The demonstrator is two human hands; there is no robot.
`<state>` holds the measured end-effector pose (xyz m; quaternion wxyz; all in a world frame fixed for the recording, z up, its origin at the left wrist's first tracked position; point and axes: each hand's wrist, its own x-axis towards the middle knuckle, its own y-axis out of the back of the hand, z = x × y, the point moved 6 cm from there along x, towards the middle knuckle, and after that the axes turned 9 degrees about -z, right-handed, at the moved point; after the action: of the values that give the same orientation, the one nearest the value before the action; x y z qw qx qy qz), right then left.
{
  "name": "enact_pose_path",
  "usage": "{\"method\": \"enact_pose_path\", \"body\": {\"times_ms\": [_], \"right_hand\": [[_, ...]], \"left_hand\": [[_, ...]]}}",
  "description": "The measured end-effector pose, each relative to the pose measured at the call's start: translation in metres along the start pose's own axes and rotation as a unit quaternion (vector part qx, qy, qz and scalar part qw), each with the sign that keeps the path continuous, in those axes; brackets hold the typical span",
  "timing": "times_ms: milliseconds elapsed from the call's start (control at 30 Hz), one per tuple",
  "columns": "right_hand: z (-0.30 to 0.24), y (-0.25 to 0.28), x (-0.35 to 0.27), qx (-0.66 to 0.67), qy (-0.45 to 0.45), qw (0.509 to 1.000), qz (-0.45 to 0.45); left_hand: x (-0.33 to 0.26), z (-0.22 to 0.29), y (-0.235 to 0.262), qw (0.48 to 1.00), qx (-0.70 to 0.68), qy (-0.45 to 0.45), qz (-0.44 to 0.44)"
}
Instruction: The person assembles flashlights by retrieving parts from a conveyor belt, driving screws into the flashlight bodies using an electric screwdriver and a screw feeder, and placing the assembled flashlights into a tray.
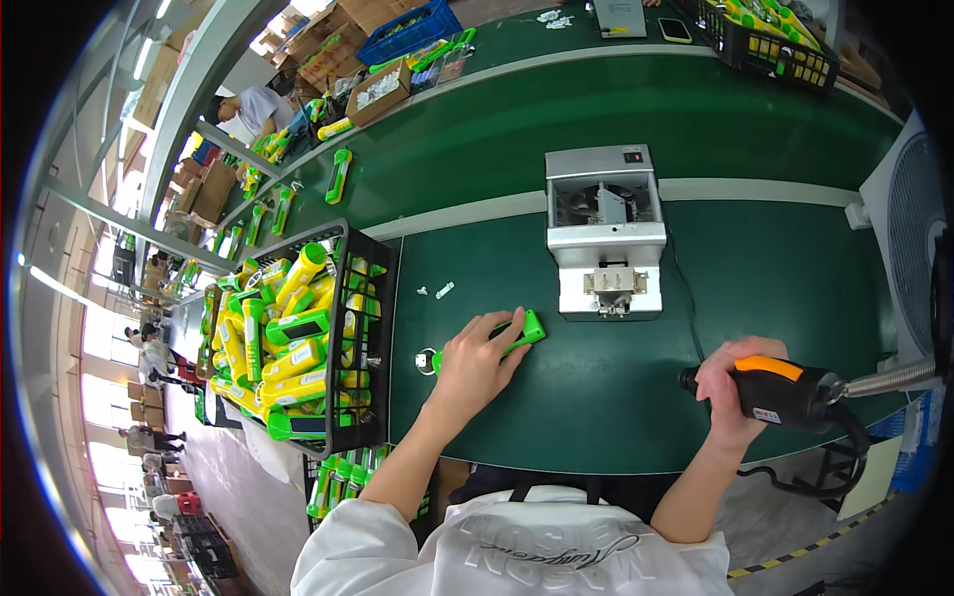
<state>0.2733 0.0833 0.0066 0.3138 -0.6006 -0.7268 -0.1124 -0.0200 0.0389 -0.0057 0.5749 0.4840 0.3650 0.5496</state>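
Note:
My left hand (pixel 475 370) is closed over a green handheld work light (pixel 534 328) lying on the green tabletop. Its dark panel partly shows beneath my fingers, and a ring-shaped metal end (pixel 425 362) sticks out on the left. In my right hand (pixel 733 389) is a black electric screwdriver (pixel 790 392) with an orange strip, held above the table's right side, its tip pointing left. A silver screw feeder (pixel 605 233) stands between and beyond my hands. Small white parts (pixel 444 290) rest on the table beyond my left hand.
At left, a black crate (pixel 343 338) is heaped with yellow and green lights. A green conveyor belt (pixel 437 139) runs behind the table, with another light (pixel 339 177) on it. A coiled metal spring (pixel 889 377) joins the screwdriver's rear; a fan (pixel 909 228) stands at right. Another person (pixel 260 107) works far left.

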Motion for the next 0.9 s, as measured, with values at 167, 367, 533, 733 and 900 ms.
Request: {"method": "enact_pose_path", "body": {"times_ms": [167,367,533,733,900], "right_hand": [[-0.005,-0.003,0.007,0.03,0.001,0.999,0.011],[-0.009,0.001,0.014,-0.006,-0.004,1.0,0.014],[-0.012,0.017,0.015,-0.022,-0.011,1.0,0.003],[-0.009,0.029,0.014,-0.026,-0.018,0.999,0.011],[-0.008,0.027,0.017,-0.039,-0.021,0.999,0.021]], "left_hand": [[-0.005,-0.01,-0.001,0.998,-0.053,0.008,0.033],[-0.012,-0.013,-0.007,0.999,-0.015,-0.022,0.047],[-0.016,-0.016,-0.006,0.999,0.006,0.008,0.044],[-0.041,-0.058,0.001,0.986,0.057,0.136,0.084],[-0.044,-0.056,0.002,0.978,0.072,0.179,0.081]]}}
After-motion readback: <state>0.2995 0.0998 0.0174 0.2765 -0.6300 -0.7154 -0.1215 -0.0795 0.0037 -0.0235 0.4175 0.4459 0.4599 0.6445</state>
